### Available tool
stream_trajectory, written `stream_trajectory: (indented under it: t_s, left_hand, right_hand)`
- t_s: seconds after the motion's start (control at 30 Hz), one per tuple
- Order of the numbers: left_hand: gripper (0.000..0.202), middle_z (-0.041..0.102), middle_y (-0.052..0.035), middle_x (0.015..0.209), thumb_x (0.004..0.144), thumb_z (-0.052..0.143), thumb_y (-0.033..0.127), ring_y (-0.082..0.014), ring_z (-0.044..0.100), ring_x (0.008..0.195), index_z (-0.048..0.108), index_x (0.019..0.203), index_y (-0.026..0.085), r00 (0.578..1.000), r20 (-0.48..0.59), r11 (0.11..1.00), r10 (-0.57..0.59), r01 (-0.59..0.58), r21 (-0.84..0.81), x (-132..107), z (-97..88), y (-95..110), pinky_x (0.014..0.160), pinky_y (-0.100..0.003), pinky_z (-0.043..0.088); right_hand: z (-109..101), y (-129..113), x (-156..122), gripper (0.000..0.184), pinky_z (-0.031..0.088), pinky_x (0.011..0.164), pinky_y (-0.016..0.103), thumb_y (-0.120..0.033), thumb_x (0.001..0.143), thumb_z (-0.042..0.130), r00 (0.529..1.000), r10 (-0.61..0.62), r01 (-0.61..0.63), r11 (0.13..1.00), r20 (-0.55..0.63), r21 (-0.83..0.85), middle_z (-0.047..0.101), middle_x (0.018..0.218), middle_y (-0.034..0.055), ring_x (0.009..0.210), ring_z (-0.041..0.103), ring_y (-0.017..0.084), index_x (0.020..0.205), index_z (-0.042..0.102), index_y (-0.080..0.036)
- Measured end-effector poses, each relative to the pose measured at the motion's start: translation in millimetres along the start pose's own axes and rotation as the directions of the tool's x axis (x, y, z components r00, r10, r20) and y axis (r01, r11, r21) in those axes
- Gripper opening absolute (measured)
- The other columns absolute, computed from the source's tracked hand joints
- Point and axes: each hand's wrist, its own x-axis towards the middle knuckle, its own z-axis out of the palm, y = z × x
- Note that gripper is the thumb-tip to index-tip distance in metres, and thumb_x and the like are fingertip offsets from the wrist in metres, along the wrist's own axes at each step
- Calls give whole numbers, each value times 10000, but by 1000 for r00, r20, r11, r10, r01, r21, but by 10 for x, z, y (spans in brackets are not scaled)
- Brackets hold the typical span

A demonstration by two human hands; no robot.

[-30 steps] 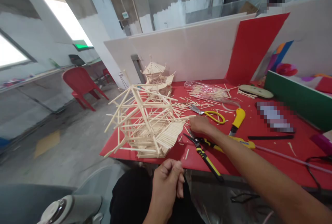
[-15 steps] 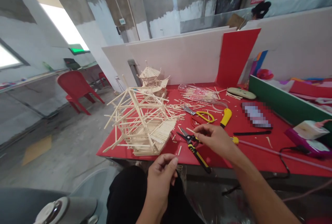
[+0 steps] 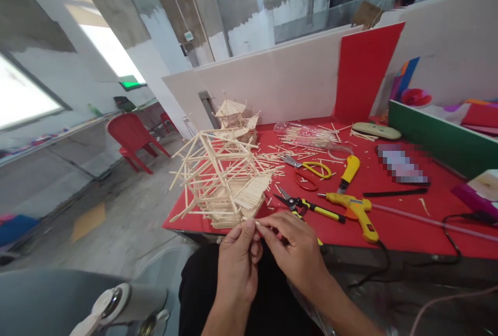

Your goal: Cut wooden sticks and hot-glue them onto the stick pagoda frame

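My left hand (image 3: 238, 253) and my right hand (image 3: 293, 242) meet in front of the table edge, fingertips pinched together. Between them is a short wooden stick (image 3: 257, 223), mostly covered by the fingers. Just beyond stands an open-frame wooden stick model (image 3: 218, 170) with a slatted slanting panel. A smaller stick pavilion (image 3: 232, 113) with a pointed roof is behind it. Beyond my right hand lie black-and-yellow pruning shears (image 3: 307, 207), a yellow hot glue gun (image 3: 356, 209), scissors (image 3: 311, 167) with a yellow handle and a yellow-handled knife (image 3: 349, 171).
Loose sticks and offcuts (image 3: 272, 157) litter the red tabletop (image 3: 412, 232), near a plastic-wrapped stick bundle (image 3: 303, 134). A phone (image 3: 402, 162) and a green-sided box (image 3: 428, 139) are at the right. A thermos (image 3: 132, 302) stands at lower left, and cables hang over the front edge.
My right hand has moved left from above the shears to meet my left hand, bringing its stick along. The glue gun has come out from behind my right hand. The view has shifted slightly.
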Motion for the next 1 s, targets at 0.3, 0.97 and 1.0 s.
stream_trajectory:
  t_s: [0.3,0.97,1.0]
  left_hand:
    - [247,546,29,560,645,806,299,-23,395,408,639,655,118,995,-69,995,66,-61,80,83,-96,60,376,-141,276]
    - [264,535,24,528,623,808,312,-37,402,431,626,614,122,987,-140,994,79,-69,79,128,-111,99,387,-138,316]
    - [264,534,25,529,623,808,311,-37,402,431,624,614,122,987,-137,995,79,-69,78,127,-111,100,388,-139,317]
  right_hand:
    - [227,62,126,96,451,687,312,-181,843,633,973,-135,88,967,-187,-241,624,779,28,745,538,155,908,695,-216]
    - [305,96,171,125,475,702,318,-193,851,616,984,-130,100,970,-125,-220,615,785,36,770,548,162,940,701,-216]
    - [304,95,170,127,475,699,317,-194,850,616,983,-132,102,970,-127,-220,614,784,35,769,550,162,943,700,-216]
